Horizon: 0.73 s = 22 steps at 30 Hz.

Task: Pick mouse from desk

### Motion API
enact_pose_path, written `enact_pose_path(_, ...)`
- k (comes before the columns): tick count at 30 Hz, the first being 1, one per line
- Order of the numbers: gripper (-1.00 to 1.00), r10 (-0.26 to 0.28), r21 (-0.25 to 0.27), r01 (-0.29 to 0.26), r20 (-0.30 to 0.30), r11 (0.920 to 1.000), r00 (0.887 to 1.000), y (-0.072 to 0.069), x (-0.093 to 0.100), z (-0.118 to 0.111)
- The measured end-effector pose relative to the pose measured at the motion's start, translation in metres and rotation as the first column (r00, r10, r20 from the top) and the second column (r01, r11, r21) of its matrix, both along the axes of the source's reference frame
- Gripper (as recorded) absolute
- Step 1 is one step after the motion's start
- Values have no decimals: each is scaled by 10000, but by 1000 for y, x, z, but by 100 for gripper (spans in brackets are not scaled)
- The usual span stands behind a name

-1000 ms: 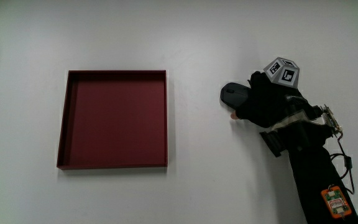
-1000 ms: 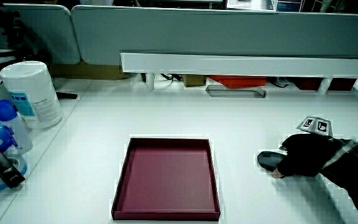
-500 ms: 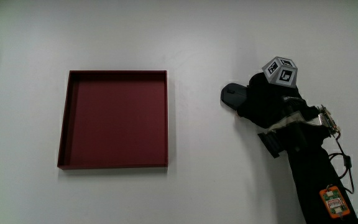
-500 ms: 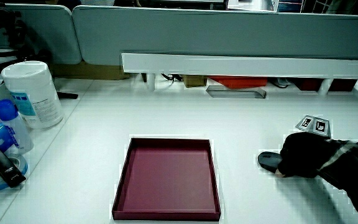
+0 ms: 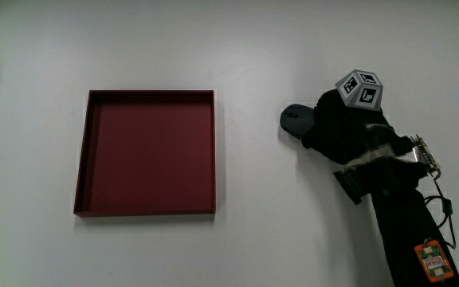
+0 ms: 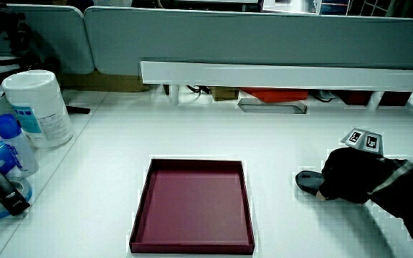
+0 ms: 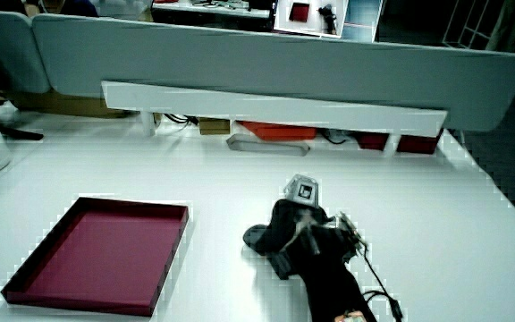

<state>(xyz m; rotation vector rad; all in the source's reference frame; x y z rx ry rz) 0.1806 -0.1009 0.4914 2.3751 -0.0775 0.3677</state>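
The dark mouse (image 5: 294,119) lies on the white desk beside the dark red tray (image 5: 80,151); only its end toward the tray shows. The gloved hand (image 5: 335,130) rests over the remainder of the mouse with its fingers curled around it, the patterned cube (image 5: 360,89) on its back. In both side views the mouse (image 6: 307,182) (image 7: 256,238) pokes out from under the hand (image 6: 347,183) (image 7: 290,231), low at the desk surface. Whether it touches the desk I cannot tell.
The tray (image 6: 140,205) (image 7: 164,268) has nothing in it. A white canister (image 6: 36,107) and a blue-capped bottle (image 6: 7,143) stand at the desk's edge. A white shelf (image 6: 278,74) runs along the grey partition. A cable (image 5: 441,211) hangs by the forearm.
The fingers have closed further over the mouse, hiding the pale fingertip seen earlier. Hand and mouse have shifted very slightly toward the tray.
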Motion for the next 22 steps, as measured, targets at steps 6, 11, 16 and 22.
enact_pose_path(6, 100, -557, 473, 534, 486, 9975, 9973, 1, -20, -37)
enact_pose_path(11, 100, -1122, 1108, 1018, 927, 9886, 9893, 5, -41, -63)
enact_pose_path(16, 100, -1869, 1361, 1652, 1667, 9768, 9681, 10, -65, -80)
enact_pose_path(22, 100, -2597, 1677, 2286, 1963, 9590, 9455, 17, -99, -96)
